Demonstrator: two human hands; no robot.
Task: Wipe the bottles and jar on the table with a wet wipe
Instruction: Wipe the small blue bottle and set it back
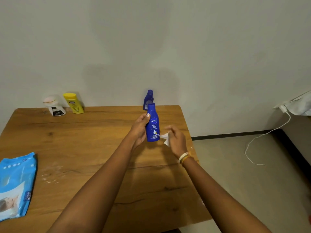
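Wooden table [75, 148] against a plain wall, left hand [139, 130] gripping an upright blue bottle [152, 125] above it, right hand [175, 139] beside the bottle pinching a white wipe [165, 138].

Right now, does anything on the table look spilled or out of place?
Yes: pale smears, maybe powder or dried liquid, mark the table near the blue wipes pack. What they are I cannot tell. The bottles at the back stand upright.

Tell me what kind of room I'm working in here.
Probably a room in a home, perhaps a bedroom: a wooden table against a plain wall holds toiletries like the blue lotion bottle, and a charger cable trails across the floor by bedding.
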